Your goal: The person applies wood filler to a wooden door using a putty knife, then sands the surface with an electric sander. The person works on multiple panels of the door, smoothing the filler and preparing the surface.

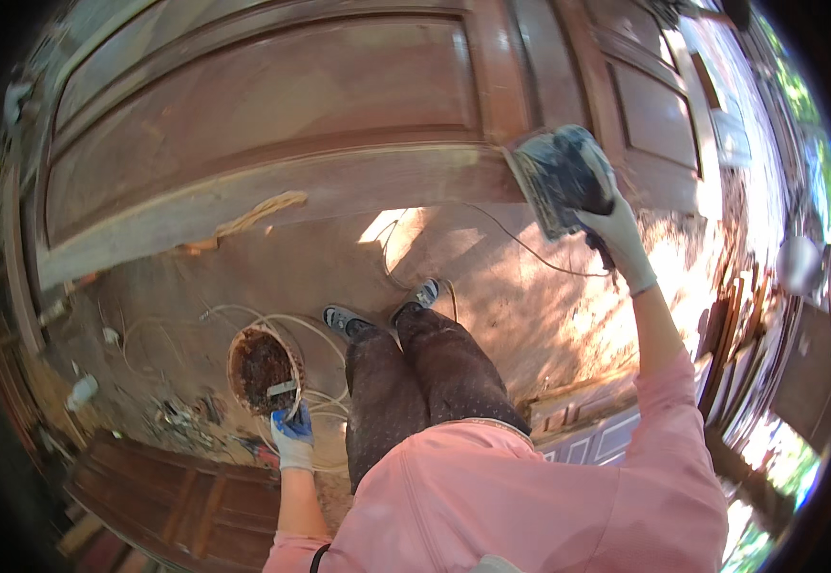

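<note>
A brown panelled wooden door [339, 95] lies across the far side in front of me. At its near edge on the right, my right hand [618, 229], in a white glove, is closed around a dusty dark power sander [564, 177]. The sander's flat base rests against the door's edge rail. Low on the left, my left hand [292, 437], in a blue and white glove, is closed at the rim of a round bucket [234, 368]. Dark brown stuff coats the bucket's inside. A short pale flat blade [283, 389] shows just beyond the fingers; its handle is hidden.
A pale hose [325, 334] loops around the bucket, and a thin cord [521, 244] runs toward the sander. Another dark panelled door [186, 501] lies at the lower left. Wood strips [735, 320] stack at the right. A white bottle [82, 392] and scattered tools lie left.
</note>
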The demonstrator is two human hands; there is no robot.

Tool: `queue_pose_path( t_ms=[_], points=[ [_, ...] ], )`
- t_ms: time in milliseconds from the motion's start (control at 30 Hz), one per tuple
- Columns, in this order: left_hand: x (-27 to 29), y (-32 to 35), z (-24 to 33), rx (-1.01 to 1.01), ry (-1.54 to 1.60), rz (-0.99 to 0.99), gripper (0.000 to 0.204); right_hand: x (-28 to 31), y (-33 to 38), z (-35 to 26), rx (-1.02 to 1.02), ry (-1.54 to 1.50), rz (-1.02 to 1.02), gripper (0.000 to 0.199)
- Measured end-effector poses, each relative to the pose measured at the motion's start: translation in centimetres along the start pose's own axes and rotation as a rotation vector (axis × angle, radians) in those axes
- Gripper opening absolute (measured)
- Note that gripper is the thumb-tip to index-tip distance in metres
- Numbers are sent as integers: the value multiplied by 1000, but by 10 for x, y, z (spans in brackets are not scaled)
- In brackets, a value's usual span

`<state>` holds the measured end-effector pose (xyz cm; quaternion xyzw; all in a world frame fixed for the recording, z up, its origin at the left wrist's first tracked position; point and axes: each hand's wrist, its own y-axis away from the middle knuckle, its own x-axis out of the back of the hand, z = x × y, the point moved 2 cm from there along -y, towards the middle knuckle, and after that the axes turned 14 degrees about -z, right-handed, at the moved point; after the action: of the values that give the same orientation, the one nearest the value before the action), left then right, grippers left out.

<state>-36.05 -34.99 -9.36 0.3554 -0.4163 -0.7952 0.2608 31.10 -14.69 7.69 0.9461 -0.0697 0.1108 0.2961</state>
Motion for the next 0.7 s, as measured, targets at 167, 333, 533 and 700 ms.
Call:
queue_pose_path(
  t_ms=[167, 333, 533, 700],
  points=[
    [43, -53, -24, -30, 152, 32, 25, -32, -11, -18, -26, 104, -98, 52],
    [63, -90, -41, 44, 194, 11, 33, -104, -25, -66, 34, 301, -163, 50],
    [77, -174, -68, 68, 301, 42, 29, -177, -24, -124, 220, 502, -167, 41],
    [83, -260, -102, 29, 354, 23, 29, -191, -23, -143, 70, 634, -88, 33]
  ],
)
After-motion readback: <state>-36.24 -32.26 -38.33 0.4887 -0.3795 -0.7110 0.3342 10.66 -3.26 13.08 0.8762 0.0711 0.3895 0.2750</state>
